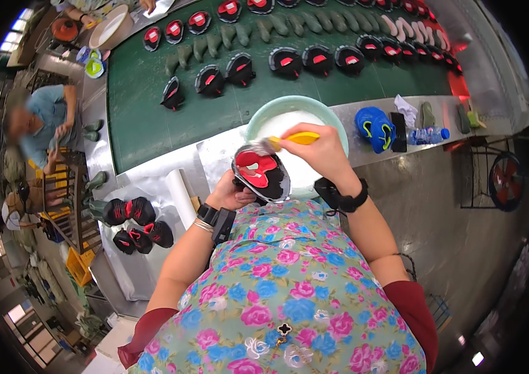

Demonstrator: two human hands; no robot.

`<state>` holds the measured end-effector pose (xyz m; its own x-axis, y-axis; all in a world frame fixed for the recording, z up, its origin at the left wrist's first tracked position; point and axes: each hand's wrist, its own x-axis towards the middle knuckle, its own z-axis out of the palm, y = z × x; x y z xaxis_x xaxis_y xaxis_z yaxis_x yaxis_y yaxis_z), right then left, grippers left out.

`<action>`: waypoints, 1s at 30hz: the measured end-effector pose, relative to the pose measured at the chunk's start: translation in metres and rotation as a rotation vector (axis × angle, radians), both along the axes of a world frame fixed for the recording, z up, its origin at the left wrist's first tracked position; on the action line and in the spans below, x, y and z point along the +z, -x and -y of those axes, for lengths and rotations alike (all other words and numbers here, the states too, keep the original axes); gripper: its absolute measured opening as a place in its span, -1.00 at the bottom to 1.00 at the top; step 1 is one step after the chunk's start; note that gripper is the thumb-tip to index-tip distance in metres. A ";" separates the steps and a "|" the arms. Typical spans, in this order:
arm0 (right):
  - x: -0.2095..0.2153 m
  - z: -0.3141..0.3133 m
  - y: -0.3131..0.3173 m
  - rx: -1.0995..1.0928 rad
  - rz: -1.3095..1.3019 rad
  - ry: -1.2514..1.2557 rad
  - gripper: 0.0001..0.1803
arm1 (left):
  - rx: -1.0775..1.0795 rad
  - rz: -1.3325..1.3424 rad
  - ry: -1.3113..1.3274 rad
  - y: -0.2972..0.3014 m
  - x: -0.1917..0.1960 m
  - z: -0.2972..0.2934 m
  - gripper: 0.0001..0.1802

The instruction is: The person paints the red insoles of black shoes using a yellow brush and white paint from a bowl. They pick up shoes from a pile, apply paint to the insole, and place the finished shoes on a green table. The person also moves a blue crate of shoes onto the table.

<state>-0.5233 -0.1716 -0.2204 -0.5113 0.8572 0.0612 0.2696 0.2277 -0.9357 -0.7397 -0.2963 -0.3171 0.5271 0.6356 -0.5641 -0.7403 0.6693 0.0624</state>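
Note:
My left hand [232, 192] is closed around the edge of a black and red shoe upper [263, 173], holding it tilted in front of my apron. In my right hand [319, 153] is a brush [299, 138] with a yellow handle, gripped between thumb and fingers. Its pale bristles touch the far rim of the shoe upper, where a whitish coating shows along the edge. Just beyond and beneath my hands stands a pale green basin [330, 112] holding white liquid [289, 119].
A green conveyor belt [152, 140] carries rows of shoe uppers and green shoe lasts [264, 28]. Black sneakers [130, 212] sit at left. A blue shoe [375, 129] and a water bottle [428, 135] lie right of the basin. Another person [46, 121] sits at far left; a fan [506, 181] stands right.

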 end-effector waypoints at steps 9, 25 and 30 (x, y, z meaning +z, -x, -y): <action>-0.013 -0.005 0.000 -0.287 0.003 0.447 -0.75 | 0.457 -0.427 -0.144 0.096 -0.042 0.006 -0.64; -0.059 0.000 0.058 -0.368 0.317 0.448 -0.75 | 1.041 -0.669 0.216 0.359 -0.248 -0.055 -0.03; -0.050 -0.012 0.101 -0.281 0.321 0.326 -0.71 | 0.703 -1.452 0.518 0.324 -0.223 0.043 -0.38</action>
<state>-0.6242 -0.1596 -0.2707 -0.2090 0.9122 -0.3526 0.5625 -0.1828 -0.8064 -1.0640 -0.3392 -0.5402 -0.8577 0.1114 -0.5020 -0.4150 0.4265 0.8036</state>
